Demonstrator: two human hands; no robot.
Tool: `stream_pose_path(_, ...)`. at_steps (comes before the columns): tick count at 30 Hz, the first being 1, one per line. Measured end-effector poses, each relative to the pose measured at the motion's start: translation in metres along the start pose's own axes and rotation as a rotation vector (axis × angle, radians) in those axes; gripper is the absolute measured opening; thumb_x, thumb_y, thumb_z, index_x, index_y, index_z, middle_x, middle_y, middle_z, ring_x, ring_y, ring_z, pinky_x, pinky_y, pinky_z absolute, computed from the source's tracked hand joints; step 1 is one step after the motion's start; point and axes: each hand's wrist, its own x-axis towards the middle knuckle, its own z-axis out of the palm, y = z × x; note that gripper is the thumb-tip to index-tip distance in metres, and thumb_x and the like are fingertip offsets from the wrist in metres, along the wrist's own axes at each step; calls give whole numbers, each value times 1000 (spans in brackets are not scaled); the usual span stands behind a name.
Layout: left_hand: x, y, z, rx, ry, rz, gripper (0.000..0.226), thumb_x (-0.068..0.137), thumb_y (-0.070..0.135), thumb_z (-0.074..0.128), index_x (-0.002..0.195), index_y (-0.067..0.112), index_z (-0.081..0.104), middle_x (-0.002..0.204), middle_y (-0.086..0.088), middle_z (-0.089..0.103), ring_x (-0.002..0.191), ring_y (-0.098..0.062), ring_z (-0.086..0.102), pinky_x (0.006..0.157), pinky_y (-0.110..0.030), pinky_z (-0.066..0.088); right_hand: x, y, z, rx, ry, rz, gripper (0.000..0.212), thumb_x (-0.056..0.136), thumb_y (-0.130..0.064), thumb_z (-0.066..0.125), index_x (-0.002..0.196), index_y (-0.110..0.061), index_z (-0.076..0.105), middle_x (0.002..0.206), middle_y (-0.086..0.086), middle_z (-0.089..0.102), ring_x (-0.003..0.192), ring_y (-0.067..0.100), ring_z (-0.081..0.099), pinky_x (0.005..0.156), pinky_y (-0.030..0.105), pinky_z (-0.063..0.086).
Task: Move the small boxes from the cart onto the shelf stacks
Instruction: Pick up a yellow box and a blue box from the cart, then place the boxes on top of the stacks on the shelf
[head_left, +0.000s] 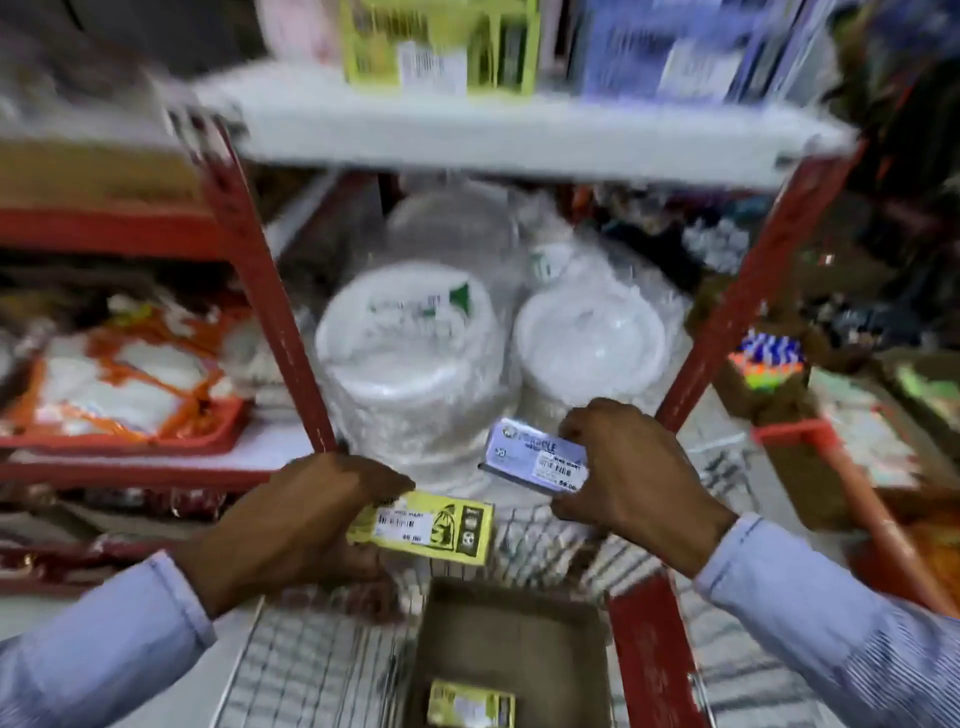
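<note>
My left hand (296, 519) grips a small yellow box (431, 527) with a white price label, held above the wire cart (311, 670). My right hand (628, 473) holds a small blue-white box (530, 457), also labelled, a little higher and to the right. Down in the cart sits an open brown carton (519, 629) with another yellow box (470, 704) lying inside it. On the white upper shelf (519, 135) stands a stack of yellow boxes (441, 47), and beside it a stack of blue boxes (685, 52). The whole view is blurred by motion.
Wrapped stacks of white disposable plates (410, 353) fill the lower shelf right behind the held boxes. Red shelf uprights (270, 291) frame that bay on both sides. Orange-and-white packets (130, 379) lie on the left shelf; a red basket rim (852, 478) and mixed goods are at the right.
</note>
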Motion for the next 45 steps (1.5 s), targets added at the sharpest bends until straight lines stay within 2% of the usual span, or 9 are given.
stream_pose_path(6, -12, 16, -132, 148, 277, 13, 62, 50, 40, 70, 111, 36, 61, 95, 12, 74, 79, -10, 70, 61, -24, 57, -2, -34, -149, -121, 221, -49, 45, 52, -48, 74, 90, -28, 62, 86, -6, 57, 75, 20, 57, 57, 31, 47)
stream_pose_path(9, -11, 28, -194, 207, 400, 33, 59, 49, 39, 71, 107, 35, 61, 92, 13, 74, 77, -11, 69, 60, -27, 57, -8, -39, -212, -149, 376, -68, 51, 49, -52, 71, 93, -29, 61, 88, -6, 56, 78, 19, 55, 63, 34, 49)
stream_pose_path(12, -6, 37, -239, 241, 529, 27, 65, 43, 44, 72, 106, 36, 65, 90, 15, 75, 74, -7, 69, 57, -18, 54, -9, -40, -259, -177, 463, -81, 51, 49, -51, 71, 93, -28, 60, 89, -7, 54, 80, 19, 54, 65, 36, 50)
stream_pose_path(17, 23, 40, -294, 213, 659, 47, 66, 50, 49, 66, 114, 30, 66, 105, 9, 75, 90, -9, 70, 75, -20, 54, 4, -30, -310, -221, 624, -57, 49, 49, -46, 75, 90, -25, 57, 87, -6, 51, 80, 20, 52, 61, 34, 45)
stream_pose_path(20, 49, 34, -313, 198, 686, 48, 66, 53, 46, 71, 116, 27, 66, 109, 5, 74, 96, -14, 69, 82, -28, 56, 27, -19, -322, -242, 647, -49, 47, 53, -42, 79, 89, -24, 56, 88, -5, 49, 76, 18, 45, 57, 32, 39)
stream_pose_path(23, 72, 30, -321, 226, 686, 31, 61, 59, 39, 80, 117, 25, 65, 111, 4, 73, 96, -16, 68, 81, -32, 56, 51, -11, -324, -263, 632, -41, 47, 57, -34, 80, 97, -22, 57, 97, -2, 53, 87, 20, 52, 63, 33, 47)
stream_pose_path(27, 99, 21, -321, 227, 658, -7, 59, 64, 32, 81, 120, 26, 62, 117, 6, 70, 103, -15, 64, 87, -32, 53, 82, -6, -312, -305, 605, -63, 49, 61, -26, 79, 104, -22, 57, 107, -1, 54, 97, 21, 54, 72, 36, 52)
stream_pose_path(35, 126, 7, -318, 174, 605, -20, 51, 72, 17, 75, 121, 24, 62, 121, 3, 68, 107, -15, 62, 92, -30, 51, 116, -1, -293, -384, 580, -56, 39, 69, -11, 77, 101, -20, 58, 108, 1, 55, 95, 21, 56, 71, 34, 54)
stream_pose_path(45, 126, 4, -310, 140, 590, -29, 46, 84, 12, 70, 127, 24, 58, 130, 0, 63, 113, -15, 61, 92, -28, 53, 119, -3, -287, -401, 584, -47, 37, 71, -22, 79, 106, -23, 67, 106, -2, 60, 97, 18, 54, 73, 34, 54)
